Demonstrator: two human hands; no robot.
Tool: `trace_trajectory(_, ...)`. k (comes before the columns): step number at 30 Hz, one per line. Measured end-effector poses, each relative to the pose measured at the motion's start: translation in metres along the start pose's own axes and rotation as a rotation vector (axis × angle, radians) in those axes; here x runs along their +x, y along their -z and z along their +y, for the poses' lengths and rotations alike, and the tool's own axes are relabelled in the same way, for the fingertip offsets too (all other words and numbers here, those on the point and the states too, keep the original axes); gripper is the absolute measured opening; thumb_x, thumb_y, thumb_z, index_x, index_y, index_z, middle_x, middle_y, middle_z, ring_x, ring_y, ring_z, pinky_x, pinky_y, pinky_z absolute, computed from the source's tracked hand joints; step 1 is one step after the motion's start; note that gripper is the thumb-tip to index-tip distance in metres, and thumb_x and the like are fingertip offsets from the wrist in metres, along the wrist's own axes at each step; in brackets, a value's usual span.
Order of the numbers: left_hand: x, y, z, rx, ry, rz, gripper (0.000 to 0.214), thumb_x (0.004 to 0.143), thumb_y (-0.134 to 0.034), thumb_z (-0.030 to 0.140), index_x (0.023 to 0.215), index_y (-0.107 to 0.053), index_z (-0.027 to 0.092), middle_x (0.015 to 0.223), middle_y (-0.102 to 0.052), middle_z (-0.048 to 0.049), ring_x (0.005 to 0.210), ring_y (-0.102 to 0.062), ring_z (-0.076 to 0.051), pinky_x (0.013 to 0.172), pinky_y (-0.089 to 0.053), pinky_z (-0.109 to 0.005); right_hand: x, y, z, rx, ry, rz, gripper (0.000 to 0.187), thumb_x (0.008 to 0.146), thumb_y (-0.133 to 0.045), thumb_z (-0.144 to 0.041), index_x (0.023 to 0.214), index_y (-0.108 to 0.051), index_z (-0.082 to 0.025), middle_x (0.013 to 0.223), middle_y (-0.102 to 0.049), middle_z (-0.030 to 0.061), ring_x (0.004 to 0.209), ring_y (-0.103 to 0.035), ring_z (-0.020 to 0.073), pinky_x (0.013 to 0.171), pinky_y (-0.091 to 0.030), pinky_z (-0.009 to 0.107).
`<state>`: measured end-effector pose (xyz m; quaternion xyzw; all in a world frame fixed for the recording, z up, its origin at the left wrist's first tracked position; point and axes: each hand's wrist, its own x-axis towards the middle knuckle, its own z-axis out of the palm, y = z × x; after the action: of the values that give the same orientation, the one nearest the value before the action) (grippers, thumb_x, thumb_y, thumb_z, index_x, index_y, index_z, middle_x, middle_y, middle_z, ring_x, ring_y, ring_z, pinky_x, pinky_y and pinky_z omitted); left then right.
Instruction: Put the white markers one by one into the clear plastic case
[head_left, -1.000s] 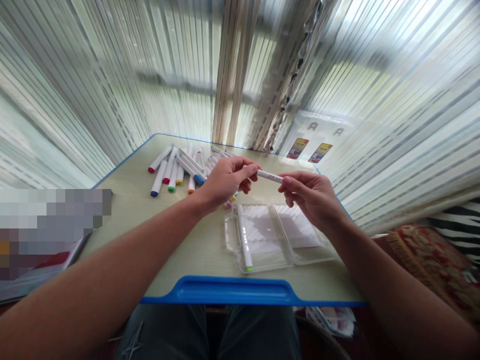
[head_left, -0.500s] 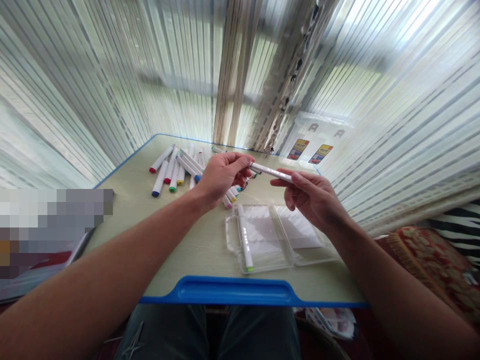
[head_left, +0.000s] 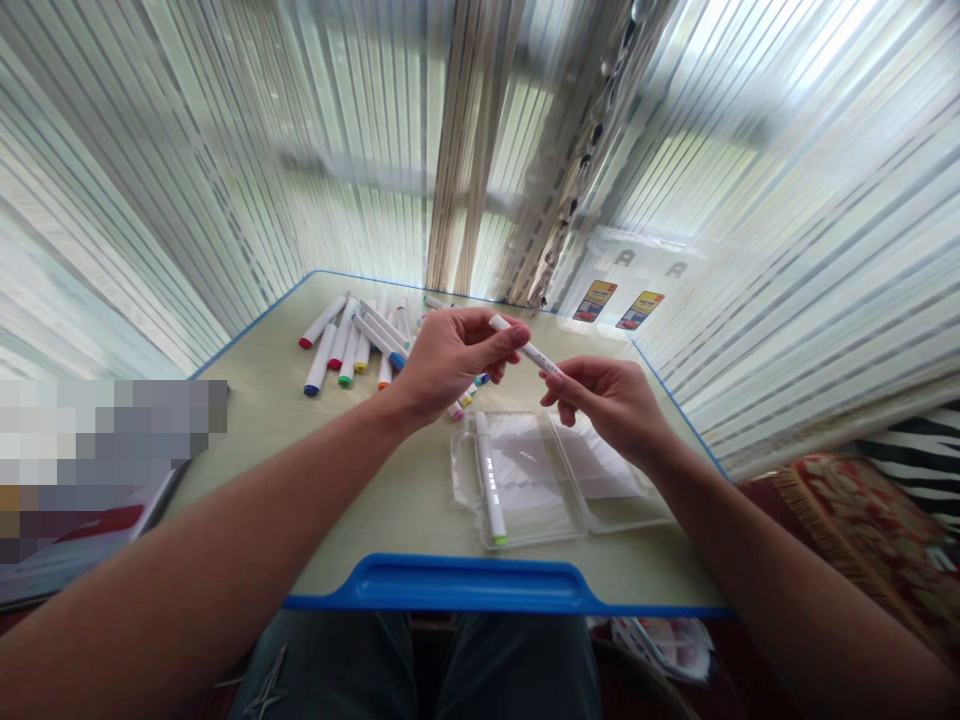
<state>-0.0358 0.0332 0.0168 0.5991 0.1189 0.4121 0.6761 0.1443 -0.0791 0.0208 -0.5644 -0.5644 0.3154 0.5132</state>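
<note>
Above the table, a white marker (head_left: 541, 359) slants between both hands. My left hand (head_left: 457, 355) pinches its upper left part, and the fingertips of my right hand (head_left: 604, 395) close on its lower right end. Below them lies an open clear plastic case (head_left: 532, 535). One white marker with a light green end (head_left: 491, 485) rests along the left side of that case. Behind and left of my left hand is a loose pile of white markers (head_left: 341, 340) with coloured ends; my hand hides part of the pile.
The pale table (head_left: 255, 470) has a blue rim with a moulded blue tray (head_left: 472, 582) at its near edge. A clear plastic package with two labels (head_left: 596, 300) stands at the back right, by string curtains (head_left: 375, 150). A patterned cushion (head_left: 847, 510) lies at right.
The marker has turned, its lower right end dropping and swinging toward me. My left hand now grips farther along it, and my right hand has moved down and slightly left.
</note>
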Motion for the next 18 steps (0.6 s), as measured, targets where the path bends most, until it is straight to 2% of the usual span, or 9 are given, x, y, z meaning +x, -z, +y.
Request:
trace_trajectory(7,-0.005,-0.01,0.006,0.016,-0.036,-0.09,0.031,0.073,-0.088,0.032,0.095,-0.079,0.012,0.071,-0.071,-0.0015,0.057,-0.059,-0.007,0.055,-0.048,-0.02,0.003,0.002,0.011,-0.126,0.094,0.005,0.033,0.079,-0.081,-0.047,0.091,-0.079,-0.017,0.075,-0.074,0.0042,0.062,-0.064,0.014,0.055,-0.055,0.026)
trace_trajectory(12,-0.008,-0.012,0.007,0.031,-0.004,-0.184,0.028,0.071,-0.089,0.028,0.095,-0.081,0.014,0.073,-0.074,-0.003,0.058,-0.061,-0.006,0.055,-0.049,-0.018,0.003,0.003,0.014,-0.203,0.162,-0.037,0.029,0.086,-0.075,-0.045,0.099,-0.081,-0.02,0.095,-0.08,0.0061,0.079,-0.072,0.019,0.071,-0.06,0.031)
trace_trajectory(18,-0.012,-0.012,0.008,-0.025,0.094,-0.294,0.025,0.067,-0.09,0.021,0.09,-0.082,0.015,0.085,-0.079,-0.0067,0.079,-0.074,-0.014,0.077,-0.061,-0.025,0.002,0.004,0.012,-0.251,0.218,-0.069,0.027,0.088,-0.074,-0.043,0.103,-0.081,-0.022,0.101,-0.08,0.0069,0.092,-0.074,0.023,0.077,-0.061,0.033)
